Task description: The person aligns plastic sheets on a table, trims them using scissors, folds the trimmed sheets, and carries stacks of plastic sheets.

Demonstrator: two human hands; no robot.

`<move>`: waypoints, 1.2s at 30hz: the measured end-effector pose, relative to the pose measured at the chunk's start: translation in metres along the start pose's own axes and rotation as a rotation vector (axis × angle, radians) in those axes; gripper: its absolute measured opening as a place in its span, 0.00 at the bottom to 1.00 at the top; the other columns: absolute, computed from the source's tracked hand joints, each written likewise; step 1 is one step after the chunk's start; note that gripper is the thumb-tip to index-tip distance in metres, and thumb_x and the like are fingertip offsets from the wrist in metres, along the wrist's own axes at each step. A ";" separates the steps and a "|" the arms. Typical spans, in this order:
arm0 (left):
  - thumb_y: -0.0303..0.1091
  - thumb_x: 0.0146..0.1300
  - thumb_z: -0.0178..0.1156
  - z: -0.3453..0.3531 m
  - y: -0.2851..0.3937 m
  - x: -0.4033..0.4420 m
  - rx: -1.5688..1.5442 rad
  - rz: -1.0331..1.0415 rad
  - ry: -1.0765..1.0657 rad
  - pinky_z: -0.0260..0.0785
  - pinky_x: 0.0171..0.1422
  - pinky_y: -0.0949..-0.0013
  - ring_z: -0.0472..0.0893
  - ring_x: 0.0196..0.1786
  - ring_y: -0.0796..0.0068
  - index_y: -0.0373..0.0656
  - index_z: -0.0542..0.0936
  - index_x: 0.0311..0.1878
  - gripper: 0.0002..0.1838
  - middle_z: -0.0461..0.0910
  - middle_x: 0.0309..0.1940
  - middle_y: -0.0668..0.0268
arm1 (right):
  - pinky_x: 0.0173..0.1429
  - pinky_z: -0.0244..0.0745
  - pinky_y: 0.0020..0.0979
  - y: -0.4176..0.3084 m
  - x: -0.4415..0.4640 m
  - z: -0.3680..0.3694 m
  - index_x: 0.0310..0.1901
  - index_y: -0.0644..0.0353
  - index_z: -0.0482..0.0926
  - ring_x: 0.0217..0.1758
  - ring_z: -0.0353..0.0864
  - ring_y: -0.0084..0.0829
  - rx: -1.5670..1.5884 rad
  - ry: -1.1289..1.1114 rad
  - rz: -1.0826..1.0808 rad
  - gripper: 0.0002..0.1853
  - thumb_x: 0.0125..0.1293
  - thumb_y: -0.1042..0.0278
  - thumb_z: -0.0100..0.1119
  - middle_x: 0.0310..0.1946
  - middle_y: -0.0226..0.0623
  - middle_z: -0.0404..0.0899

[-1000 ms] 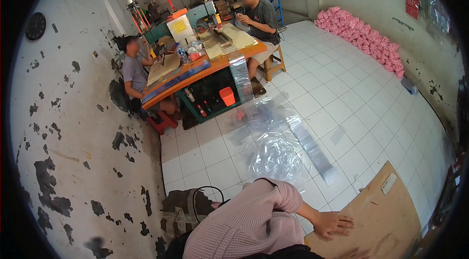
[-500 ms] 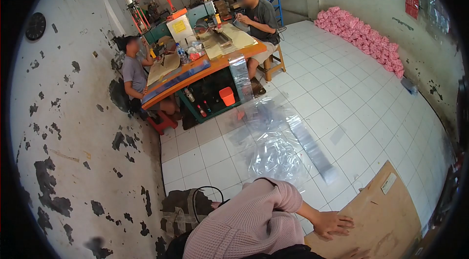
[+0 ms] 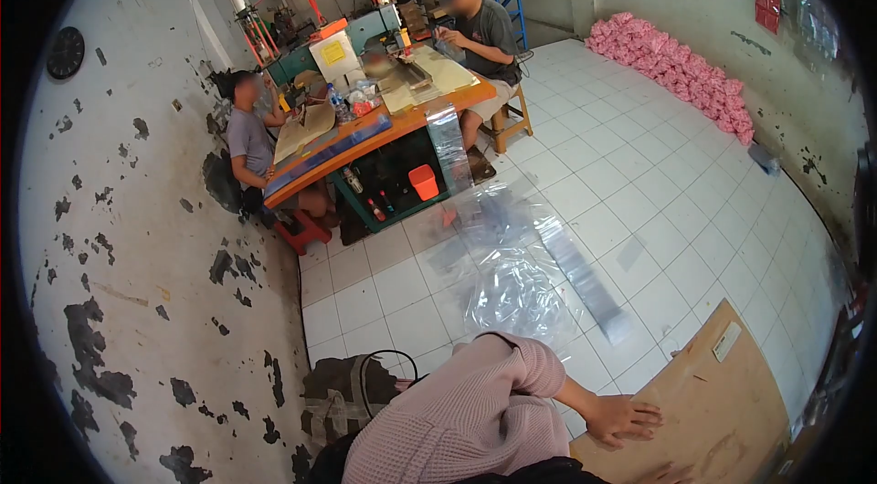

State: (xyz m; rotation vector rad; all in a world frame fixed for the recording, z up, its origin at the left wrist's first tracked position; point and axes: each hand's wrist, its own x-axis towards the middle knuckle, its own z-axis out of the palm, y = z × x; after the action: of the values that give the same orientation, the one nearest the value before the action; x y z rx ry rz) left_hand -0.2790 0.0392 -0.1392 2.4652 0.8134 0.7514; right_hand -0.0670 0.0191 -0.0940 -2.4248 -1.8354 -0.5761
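My left hand (image 3: 625, 420), below a pink knitted sleeve, lies palm down on a large brown board (image 3: 708, 393) at the lower right. Its fingers are stretched out and grip nothing. At the bottom edge, the fingers of my right hand (image 3: 669, 473) show faintly, spread on the same board; the rest of that hand is cut off. A small pale label (image 3: 727, 342) is stuck near the board's far corner. Beyond the board, a heap of clear plastic (image 3: 516, 301) and a long folded plastic strip (image 3: 585, 283) lie on the tiled floor.
Two co-workers sit at an orange-edged workbench (image 3: 393, 132) with machines on it. An orange bin (image 3: 423, 182) is beneath. Pink bundles (image 3: 671, 73) line the right wall. A dark taped bundle (image 3: 343, 388) stands left of my arm, beside the peeling wall (image 3: 183, 256).
My hands and the board stay where they were. The co-worker at the right of the workbench has slightly shifted the clear plastic in their hands.
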 end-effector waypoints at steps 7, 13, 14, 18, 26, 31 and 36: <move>0.50 0.55 0.47 0.004 -0.002 0.000 0.028 0.013 0.021 0.59 0.62 0.47 0.49 0.69 0.44 0.42 0.62 0.62 0.33 0.50 0.67 0.49 | 0.61 0.59 0.50 0.000 0.001 -0.004 0.66 0.45 0.58 0.66 0.60 0.44 0.025 -0.056 0.024 0.29 0.66 0.43 0.37 0.64 0.42 0.59; 0.50 0.55 0.47 -0.001 0.001 0.000 0.021 0.007 0.014 0.60 0.61 0.48 0.50 0.69 0.44 0.41 0.63 0.61 0.32 0.50 0.67 0.48 | 0.61 0.59 0.50 0.002 0.001 0.007 0.66 0.45 0.58 0.65 0.61 0.44 0.021 -0.026 0.016 0.29 0.66 0.42 0.37 0.64 0.42 0.60; 0.50 0.56 0.47 -0.002 0.002 0.000 0.012 0.004 0.010 0.60 0.61 0.48 0.50 0.69 0.44 0.41 0.63 0.61 0.32 0.50 0.67 0.48 | 0.60 0.60 0.50 0.003 0.000 0.008 0.66 0.45 0.58 0.65 0.61 0.44 0.014 -0.016 0.008 0.29 0.66 0.42 0.37 0.64 0.43 0.60; 0.51 0.56 0.45 0.001 -0.001 0.000 0.020 0.025 0.039 0.60 0.60 0.47 0.50 0.69 0.44 0.41 0.63 0.61 0.32 0.50 0.67 0.48 | 0.59 0.61 0.50 0.003 0.000 0.006 0.65 0.45 0.60 0.64 0.61 0.44 -0.012 0.019 -0.011 0.29 0.66 0.42 0.38 0.63 0.43 0.61; 0.51 0.58 0.44 0.001 -0.001 0.000 0.026 0.018 0.020 0.60 0.60 0.46 0.51 0.69 0.43 0.41 0.62 0.61 0.31 0.50 0.67 0.48 | 0.57 0.63 0.50 0.002 0.000 0.001 0.65 0.45 0.60 0.63 0.63 0.43 -0.011 0.015 -0.002 0.28 0.66 0.43 0.38 0.62 0.42 0.62; 0.51 0.58 0.44 -0.001 0.001 0.000 -0.020 0.020 0.047 0.61 0.60 0.46 0.51 0.68 0.42 0.41 0.63 0.61 0.31 0.50 0.67 0.48 | 0.56 0.64 0.50 0.002 0.000 0.003 0.65 0.45 0.60 0.63 0.63 0.43 -0.016 0.069 -0.018 0.28 0.66 0.43 0.39 0.62 0.42 0.62; 0.50 0.57 0.45 -0.005 0.004 0.000 0.007 -0.004 0.012 0.63 0.58 0.47 0.51 0.69 0.43 0.41 0.62 0.61 0.31 0.51 0.67 0.48 | 0.55 0.64 0.50 0.002 0.001 0.009 0.65 0.45 0.59 0.63 0.63 0.43 -0.044 0.089 -0.017 0.28 0.66 0.43 0.39 0.62 0.43 0.62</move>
State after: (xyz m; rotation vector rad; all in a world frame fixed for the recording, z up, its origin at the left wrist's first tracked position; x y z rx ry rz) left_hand -0.2804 0.0378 -0.1333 2.4668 0.8262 0.7640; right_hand -0.0622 0.0214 -0.1019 -2.3709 -1.8290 -0.7207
